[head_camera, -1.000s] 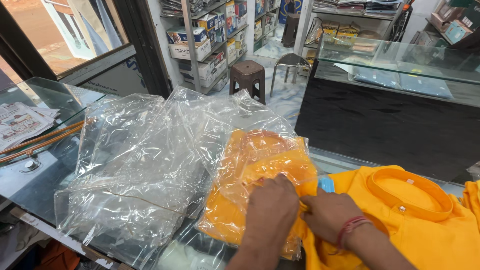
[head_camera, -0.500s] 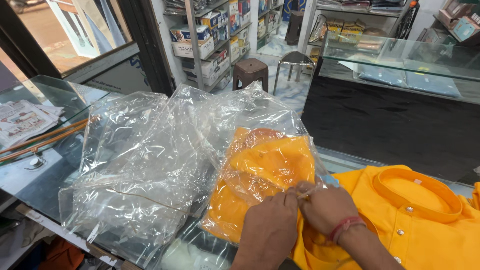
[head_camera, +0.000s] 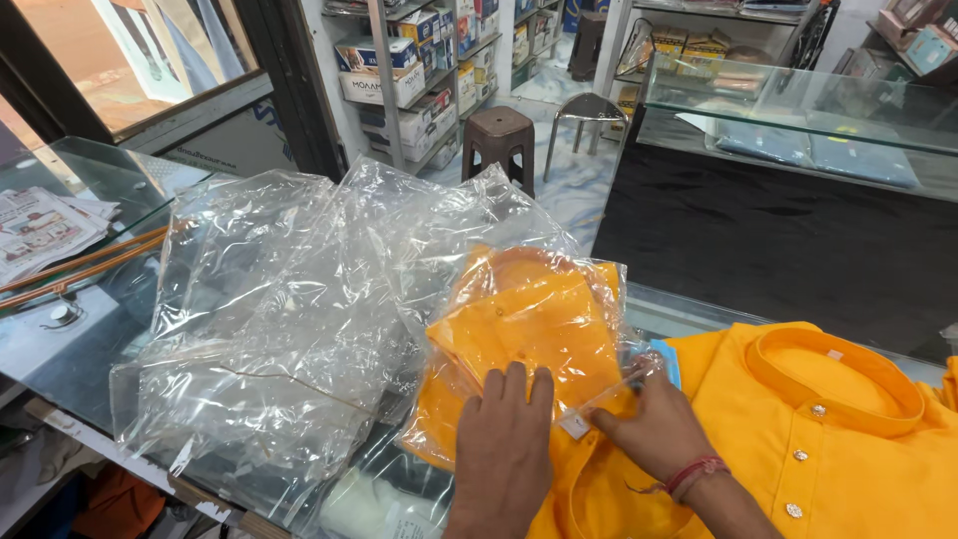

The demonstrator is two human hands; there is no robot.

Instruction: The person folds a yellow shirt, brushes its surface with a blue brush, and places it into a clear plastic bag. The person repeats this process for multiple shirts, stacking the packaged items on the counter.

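Observation:
A folded orange shirt in a clear plastic bag (head_camera: 529, 334) lies on the glass counter (head_camera: 90, 344). My left hand (head_camera: 504, 444) rests flat on the bag's near end, fingers together. My right hand (head_camera: 654, 424), with a red thread at the wrist, pinches the bag's open flap at its right corner. A second folded orange shirt (head_camera: 808, 419) with a band collar and small buttons lies unbagged at the right, under my right forearm.
A loose heap of empty clear plastic bags (head_camera: 289, 309) covers the counter's left. Newspapers (head_camera: 40, 230) and thin orange sticks (head_camera: 80, 265) lie at far left. Beyond stand a brown stool (head_camera: 499, 135), a metal stool (head_camera: 584, 115), shelves of boxes and a glass display case (head_camera: 798, 110).
Both hands slid from the bagged shirt's lower right onto it: the left now lies flat on the bag, the right grips the flap. The view has shifted slightly.

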